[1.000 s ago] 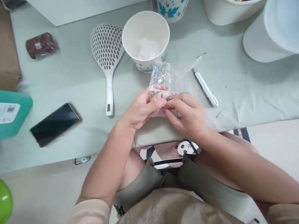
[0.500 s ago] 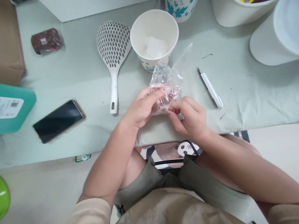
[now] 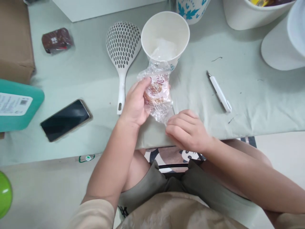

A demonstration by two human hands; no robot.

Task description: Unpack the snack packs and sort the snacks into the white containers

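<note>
A clear plastic packet [image 3: 157,90] with red print and something brown inside is held up over the front of the table. My left hand [image 3: 135,103] is closed round its left side, thumb on top. At the packet's lower, crumpled end, my right hand [image 3: 186,130] pinches the plastic, its fingers curled together. Just beyond the packet stands a white paper tub [image 3: 165,28] with blue leaf print, with something whitish and translucent in it. The packet's upper end overlaps the tub's near side.
Left of the tub lies a white slotted skimmer [image 3: 122,47]. Further left are a phone [image 3: 66,120], a wrapped dark red item [image 3: 57,39] and a green container [image 3: 21,106]. A white pen-shaped tool [image 3: 219,92] lies at right, white containers [image 3: 247,17] behind it.
My right hand has moved down with the packet's lower end, and the plastic there now stretches longer. The packet has turned in my left hand, showing more print. The whole view has shifted slightly.
</note>
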